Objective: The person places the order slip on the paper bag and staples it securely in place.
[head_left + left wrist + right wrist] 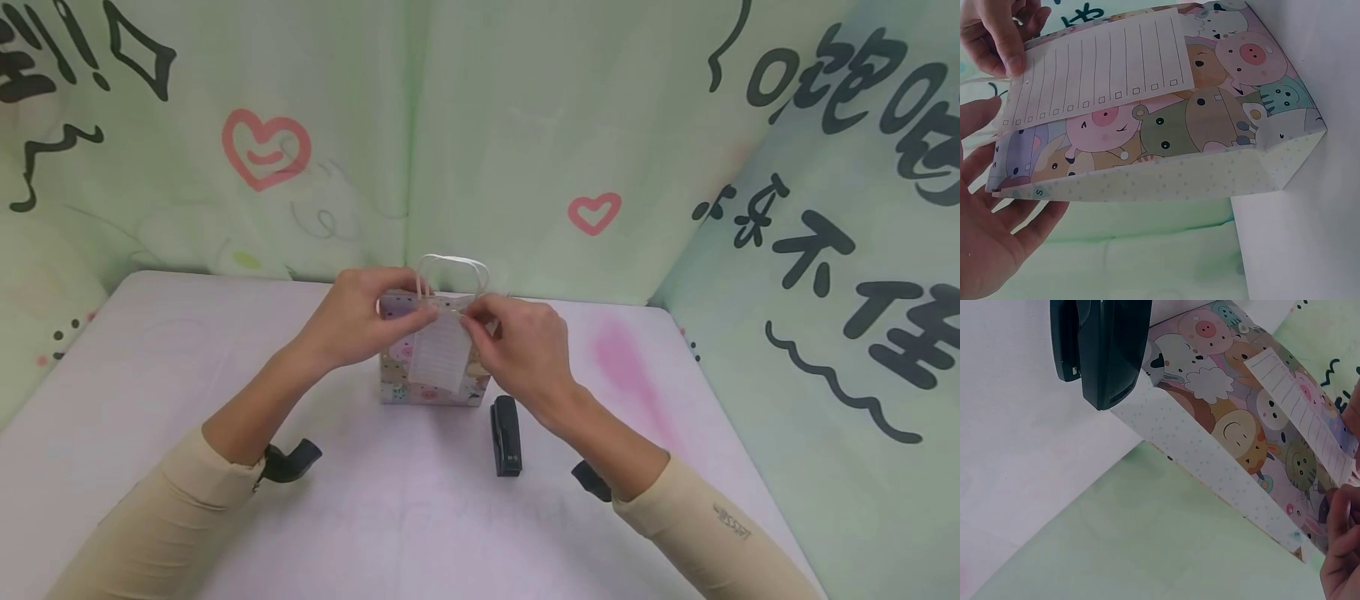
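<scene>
A small paper gift bag [396, 373] printed with cartoon animals stands upright on the table, its white handles [457, 259] rising from the top. Against its front, near the top, lies a lined checklist sheet [1104, 65] with small boxes along it. My left hand [347, 321] grips the bag's top edge at the left, thumb in front by the sheet's corner and fingers behind. At the sheet's top right corner, my right hand [528, 337] pinches the paper between thumb and forefinger. Whether the right fingers also catch the bag's edge is hard to see.
A black stapler [507, 437] lies on the pinkish-white table [405, 517], just in front of the bag and below my right hand. Behind the table hangs a pale green curtain [495, 150] with hearts and black writing.
</scene>
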{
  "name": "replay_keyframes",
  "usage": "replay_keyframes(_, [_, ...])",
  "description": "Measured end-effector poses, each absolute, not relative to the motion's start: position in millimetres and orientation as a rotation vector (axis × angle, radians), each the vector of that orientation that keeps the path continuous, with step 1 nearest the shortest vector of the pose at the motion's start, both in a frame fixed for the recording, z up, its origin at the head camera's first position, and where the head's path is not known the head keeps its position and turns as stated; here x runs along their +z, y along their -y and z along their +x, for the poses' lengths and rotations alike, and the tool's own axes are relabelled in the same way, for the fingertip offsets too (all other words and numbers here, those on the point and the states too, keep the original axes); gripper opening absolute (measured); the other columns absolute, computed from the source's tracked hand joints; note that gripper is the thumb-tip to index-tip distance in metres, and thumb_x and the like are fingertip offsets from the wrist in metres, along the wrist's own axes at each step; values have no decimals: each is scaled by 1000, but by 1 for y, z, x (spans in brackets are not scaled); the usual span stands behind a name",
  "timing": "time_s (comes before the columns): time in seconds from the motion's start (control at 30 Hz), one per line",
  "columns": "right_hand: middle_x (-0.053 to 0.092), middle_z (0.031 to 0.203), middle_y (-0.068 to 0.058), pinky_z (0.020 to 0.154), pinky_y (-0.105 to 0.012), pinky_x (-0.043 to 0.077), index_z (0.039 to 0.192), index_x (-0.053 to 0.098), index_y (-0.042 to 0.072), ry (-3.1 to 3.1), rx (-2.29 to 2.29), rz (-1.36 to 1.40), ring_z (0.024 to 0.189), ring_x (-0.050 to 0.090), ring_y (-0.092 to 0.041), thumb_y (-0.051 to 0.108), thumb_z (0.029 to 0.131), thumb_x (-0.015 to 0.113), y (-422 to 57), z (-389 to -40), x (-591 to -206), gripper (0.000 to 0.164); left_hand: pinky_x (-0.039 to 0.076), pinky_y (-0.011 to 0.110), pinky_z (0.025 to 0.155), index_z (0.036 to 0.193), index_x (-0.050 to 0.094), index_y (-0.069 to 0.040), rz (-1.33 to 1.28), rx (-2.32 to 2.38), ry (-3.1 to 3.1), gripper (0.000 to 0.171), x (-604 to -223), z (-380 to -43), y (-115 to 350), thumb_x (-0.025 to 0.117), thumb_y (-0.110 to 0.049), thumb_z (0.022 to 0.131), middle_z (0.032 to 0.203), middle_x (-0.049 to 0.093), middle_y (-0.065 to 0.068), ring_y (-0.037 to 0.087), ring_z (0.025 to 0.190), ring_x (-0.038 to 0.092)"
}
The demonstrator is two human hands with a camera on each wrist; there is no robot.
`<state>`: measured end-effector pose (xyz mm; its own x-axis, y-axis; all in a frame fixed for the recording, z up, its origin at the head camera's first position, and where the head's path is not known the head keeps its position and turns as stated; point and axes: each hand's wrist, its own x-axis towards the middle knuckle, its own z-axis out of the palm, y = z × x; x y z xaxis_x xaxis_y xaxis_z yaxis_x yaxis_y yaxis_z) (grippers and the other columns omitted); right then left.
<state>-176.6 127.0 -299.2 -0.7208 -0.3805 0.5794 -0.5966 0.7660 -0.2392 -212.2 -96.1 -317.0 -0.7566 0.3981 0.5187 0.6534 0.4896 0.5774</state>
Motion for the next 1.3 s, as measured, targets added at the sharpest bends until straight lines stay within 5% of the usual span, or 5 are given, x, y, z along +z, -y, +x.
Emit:
replay_keyframes(0.43, [74,85,-1,50,-19,43,96,73,10,2348,478,748,57,59,-9,19,86,73,-126,-179,-299,14,51,33,72,97,72,-14,-896,-1124,2369,13,-316,-213,98,71,-23,87,93,71,-4,12,88,65])
replay_keyframes(1.3, [74,85,-3,45,-20,39,94,69,9,2276,369,758,59,64,-14,22,86,73,-123,-184,-301,16,54,29,73,89,72,-17,-869,-1206,2390,6,-317,-215,96,73,-22,86,86,69,-9,7,89,67])
